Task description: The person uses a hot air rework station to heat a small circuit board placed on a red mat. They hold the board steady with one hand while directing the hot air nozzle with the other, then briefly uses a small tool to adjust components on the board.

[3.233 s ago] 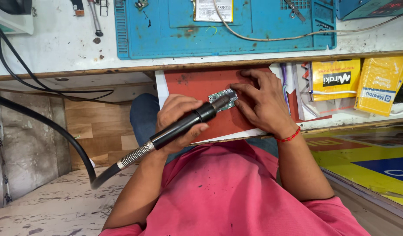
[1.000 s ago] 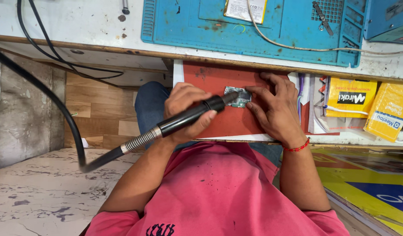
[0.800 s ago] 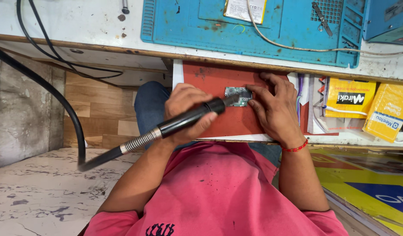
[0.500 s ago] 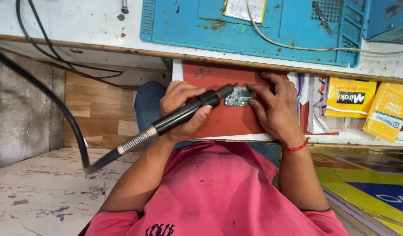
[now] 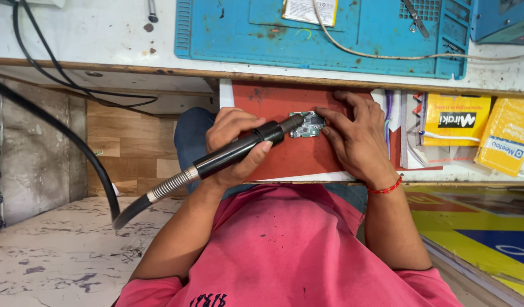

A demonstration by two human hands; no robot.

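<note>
small green circuit board (image 5: 307, 124) flat on red rectangular mat (image 5: 285, 153), near mat's far edge. left hand (image 5: 235, 145) fingers wrapped tight round black cylindrical handpiece (image 5: 248, 148) with coiled metal hose, tip touching board. right hand (image 5: 358, 139) fingers spread, fingertips (image 5: 324, 115) pressing board's right edge.

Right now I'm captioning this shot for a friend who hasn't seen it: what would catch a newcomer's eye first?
The black rotary tool in the left hand, its tip at a small circuit board that the right hand steadies on a red mat at centre. Next, the blue mat on the bench above and the yellow packets to the right.
</note>
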